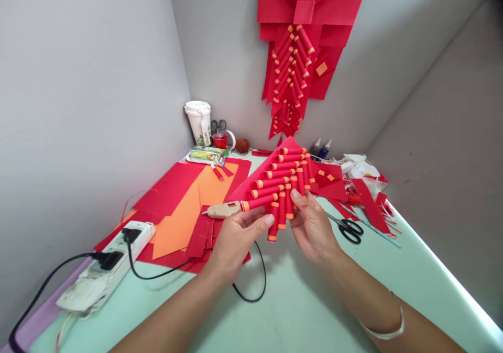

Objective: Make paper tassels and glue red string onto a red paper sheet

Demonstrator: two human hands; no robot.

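Grip on both sides is pinched: the left hand clasps the lower left of a roll-covered red backing, thumb over the nearest rolls, fingers hidden beneath; the right hand pinches its right side, thumb tip on a roll. They hold it up over the middle of the table.

Along the table's left edge lies a power strip; a black cord runs from it behind the left wrist, its course partly lost. Toward the far left corner, red sheets and orange paper overlap, with one loose roll on top. A glue gun shows its nozzle end only; whether the left hand touches it, I cannot tell.

Two slanting rows of paper rolls already meet on the backing, so the piece looks well advanced. About seven show at left; overlap and the thumb spoil a count at right. What remains is hard to judge.

Above the far edge, a wall hanging bears similar rows, its top cut off. Near the right edge lie black-handled scissors; scraps toward the far right corner blur together.
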